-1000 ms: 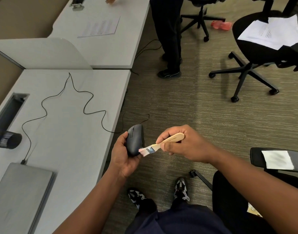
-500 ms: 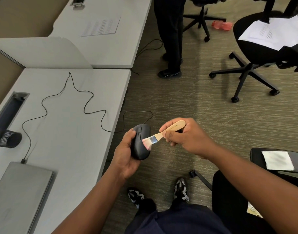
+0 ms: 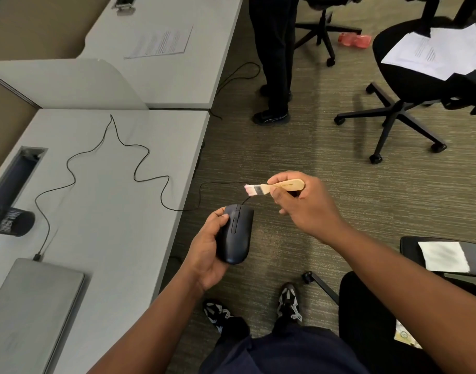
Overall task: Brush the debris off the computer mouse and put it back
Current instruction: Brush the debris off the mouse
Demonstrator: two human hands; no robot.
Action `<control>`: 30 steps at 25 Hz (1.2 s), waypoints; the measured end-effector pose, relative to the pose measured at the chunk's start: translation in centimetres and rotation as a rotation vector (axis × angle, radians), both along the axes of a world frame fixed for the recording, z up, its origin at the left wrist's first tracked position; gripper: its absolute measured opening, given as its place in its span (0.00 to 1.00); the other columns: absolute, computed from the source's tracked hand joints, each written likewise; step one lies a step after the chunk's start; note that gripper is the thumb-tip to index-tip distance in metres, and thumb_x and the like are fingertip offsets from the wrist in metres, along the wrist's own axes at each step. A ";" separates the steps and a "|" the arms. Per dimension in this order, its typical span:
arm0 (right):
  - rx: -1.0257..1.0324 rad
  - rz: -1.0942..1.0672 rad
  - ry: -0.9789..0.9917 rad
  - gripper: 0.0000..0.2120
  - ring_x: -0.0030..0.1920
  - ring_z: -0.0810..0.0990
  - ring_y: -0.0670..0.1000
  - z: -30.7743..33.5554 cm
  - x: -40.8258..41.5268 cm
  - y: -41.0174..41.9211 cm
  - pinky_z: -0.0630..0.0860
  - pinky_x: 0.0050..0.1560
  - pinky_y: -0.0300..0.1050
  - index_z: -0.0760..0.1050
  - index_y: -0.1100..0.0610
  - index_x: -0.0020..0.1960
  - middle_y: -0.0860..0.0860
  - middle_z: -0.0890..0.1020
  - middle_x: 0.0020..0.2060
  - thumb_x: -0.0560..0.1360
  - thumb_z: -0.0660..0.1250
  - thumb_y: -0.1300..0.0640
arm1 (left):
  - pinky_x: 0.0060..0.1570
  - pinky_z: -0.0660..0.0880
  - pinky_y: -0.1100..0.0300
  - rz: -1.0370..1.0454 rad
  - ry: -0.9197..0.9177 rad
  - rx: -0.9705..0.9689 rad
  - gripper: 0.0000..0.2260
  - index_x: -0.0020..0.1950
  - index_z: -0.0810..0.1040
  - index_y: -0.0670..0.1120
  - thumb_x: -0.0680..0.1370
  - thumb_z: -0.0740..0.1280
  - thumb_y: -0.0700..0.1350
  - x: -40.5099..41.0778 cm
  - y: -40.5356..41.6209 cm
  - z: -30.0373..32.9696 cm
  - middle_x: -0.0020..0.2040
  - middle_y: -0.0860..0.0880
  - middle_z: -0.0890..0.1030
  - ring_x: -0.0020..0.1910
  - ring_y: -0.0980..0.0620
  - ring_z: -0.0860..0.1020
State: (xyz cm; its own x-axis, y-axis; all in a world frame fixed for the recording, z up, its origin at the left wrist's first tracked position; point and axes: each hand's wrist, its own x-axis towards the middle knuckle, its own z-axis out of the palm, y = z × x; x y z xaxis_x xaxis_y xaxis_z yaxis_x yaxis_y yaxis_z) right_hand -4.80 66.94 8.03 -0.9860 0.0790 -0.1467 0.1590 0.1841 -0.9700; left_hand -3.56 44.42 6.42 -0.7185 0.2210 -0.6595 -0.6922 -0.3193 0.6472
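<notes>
A black wired computer mouse (image 3: 235,234) lies top-up in my left hand (image 3: 207,252), held over the carpet just right of the grey desk (image 3: 110,211). Its thin black cable (image 3: 107,155) snakes back across the desk to a closed grey laptop (image 3: 29,309). My right hand (image 3: 303,205) grips a small wooden-handled brush (image 3: 274,187) with pale pink bristles. The bristles hover above and beyond the mouse's front end, clear of it.
A black mesh cup (image 3: 12,221) lies at the desk's left edge. Another person's legs (image 3: 274,58) stand ahead. A black office chair (image 3: 409,76) carrying papers is at right; a second chair (image 3: 444,255) with a white sheet sits by my right arm.
The mouse has turned from its side to top-up in my left hand. The brush has swept forward along it and lifted off past its front end.
</notes>
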 end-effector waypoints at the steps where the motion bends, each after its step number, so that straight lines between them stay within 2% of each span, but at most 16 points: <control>1: -0.060 0.003 -0.001 0.06 0.40 0.85 0.54 0.0 0.1 0.0 0.84 0.37 0.48 0.84 0.46 0.53 0.53 0.87 0.41 0.80 0.72 0.57 | 0.52 0.78 0.47 0.010 -0.008 0.031 0.17 0.64 0.80 0.47 0.76 0.71 0.48 0.0 0.0 0.0 0.58 0.43 0.85 0.53 0.45 0.82; 3: -0.181 0.034 -0.041 0.05 0.40 0.85 0.50 0.1 0.1 0.0 0.81 0.36 0.42 0.84 0.48 0.54 0.54 0.88 0.42 0.80 0.73 0.55 | 0.57 0.78 0.41 -0.022 0.014 0.071 0.24 0.70 0.76 0.44 0.75 0.75 0.43 -0.1 -0.1 0.0 0.62 0.40 0.82 0.58 0.40 0.80; 5: -0.300 0.076 -0.084 0.06 0.39 0.85 0.50 0.4 -0.1 0.1 0.80 0.35 0.41 0.85 0.53 0.53 0.55 0.88 0.41 0.77 0.74 0.53 | 0.60 0.79 0.38 -0.101 0.071 0.033 0.32 0.74 0.73 0.44 0.70 0.75 0.36 -0.1 -0.3 0.0 0.66 0.39 0.80 0.60 0.38 0.79; 8: -0.388 0.170 -0.106 0.08 0.38 0.84 0.50 0.8 -0.1 0.3 0.80 0.36 0.40 0.86 0.56 0.50 0.56 0.87 0.40 0.75 0.76 0.52 | 0.60 0.81 0.40 -0.192 0.155 -0.066 0.37 0.73 0.73 0.47 0.65 0.74 0.29 -0.1 -0.3 0.2 0.65 0.43 0.80 0.58 0.42 0.83; 11: -0.301 0.269 -0.091 0.03 0.37 0.82 0.49 0.9 -0.1 0.2 0.80 0.37 0.40 0.86 0.55 0.48 0.56 0.86 0.38 0.79 0.74 0.56 | 0.53 0.82 0.47 -0.276 0.261 -0.187 0.36 0.70 0.74 0.51 0.64 0.75 0.31 0.2 -0.3 0.0 0.59 0.51 0.83 0.54 0.48 0.83; 14: -0.121 0.253 -0.059 0.05 0.35 0.79 0.51 0.8 -0.4 0.0 0.78 0.37 0.46 0.85 0.52 0.46 0.58 0.84 0.36 0.80 0.72 0.57 | 0.51 0.82 0.51 -0.328 0.301 -0.247 0.37 0.71 0.73 0.52 0.64 0.75 0.32 0.5 -0.4 0.0 0.60 0.51 0.82 0.54 0.49 0.82; 17: 0.010 0.194 -0.013 0.06 0.28 0.74 0.45 0.7 -0.4 0.1 0.71 0.30 0.43 0.84 0.51 0.44 0.47 0.80 0.28 0.79 0.72 0.57 | 0.53 0.83 0.50 -0.369 0.318 -0.260 0.38 0.72 0.72 0.53 0.65 0.76 0.33 0.5 -0.7 0.0 0.62 0.50 0.81 0.55 0.50 0.83; 19: -0.043 0.170 0.038 0.04 0.29 0.74 0.47 1.0 -0.3 0.0 0.70 0.29 0.44 0.83 0.51 0.45 0.47 0.80 0.30 0.78 0.72 0.57 | 0.54 0.83 0.51 -0.377 0.324 -0.280 0.38 0.72 0.72 0.54 0.65 0.77 0.33 0.4 -0.7 -0.2 0.63 0.50 0.81 0.57 0.50 0.83; 21: -0.155 0.226 0.040 0.01 0.34 0.77 0.55 1.3 -0.2 -0.1 0.75 0.34 0.51 0.82 0.52 0.46 0.56 0.83 0.36 0.76 0.72 0.55 | 0.53 0.83 0.53 -0.385 0.322 -0.299 0.38 0.72 0.72 0.54 0.65 0.77 0.33 0.4 -0.8 -0.3 0.62 0.52 0.82 0.56 0.52 0.84; 23: -0.184 0.316 -0.001 0.01 0.37 0.79 0.55 1.5 0.0 -0.3 0.77 0.38 0.51 0.82 0.53 0.46 0.60 0.83 0.39 0.75 0.73 0.55 | 0.53 0.84 0.54 -0.417 0.338 -0.310 0.37 0.72 0.72 0.54 0.67 0.77 0.33 0.4 -0.8 -0.4 0.58 0.57 0.84 0.54 0.56 0.84; 25: -0.094 0.303 -0.016 0.02 0.34 0.77 0.51 1.2 0.1 -0.6 0.75 0.36 0.49 0.82 0.52 0.44 0.57 0.83 0.36 0.75 0.73 0.56 | 0.52 0.84 0.54 -0.444 0.350 -0.322 0.36 0.72 0.72 0.54 0.67 0.76 0.33 0.4 -0.8 -0.3 0.55 0.61 0.84 0.53 0.58 0.84; 28: 0.026 0.162 0.009 0.05 0.29 0.74 0.43 0.8 -0.1 -0.5 0.71 0.31 0.41 0.82 0.53 0.42 0.46 0.80 0.30 0.76 0.72 0.58 | 0.52 0.84 0.54 -0.451 0.340 -0.331 0.36 0.72 0.72 0.55 0.67 0.77 0.34 0.6 -0.8 -0.4 0.56 0.61 0.84 0.53 0.57 0.84; 30: 0.026 0.142 0.037 0.04 0.28 0.75 0.45 0.8 -0.1 -0.2 0.71 0.30 0.41 0.81 0.52 0.41 0.46 0.81 0.30 0.76 0.72 0.57 | 0.53 0.83 0.53 -0.446 0.333 -0.330 0.37 0.72 0.73 0.55 0.67 0.77 0.34 0.6 -0.9 -0.6 0.59 0.57 0.83 0.54 0.54 0.84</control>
State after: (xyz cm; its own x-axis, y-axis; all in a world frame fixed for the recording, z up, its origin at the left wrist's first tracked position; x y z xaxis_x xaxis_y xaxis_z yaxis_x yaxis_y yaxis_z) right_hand -4.86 66.75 8.85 -0.9922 -0.0586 -0.1102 0.0942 0.2272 -0.9693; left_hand -2.95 43.50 5.86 -0.7820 0.3698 -0.5017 -0.4579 0.2051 0.8650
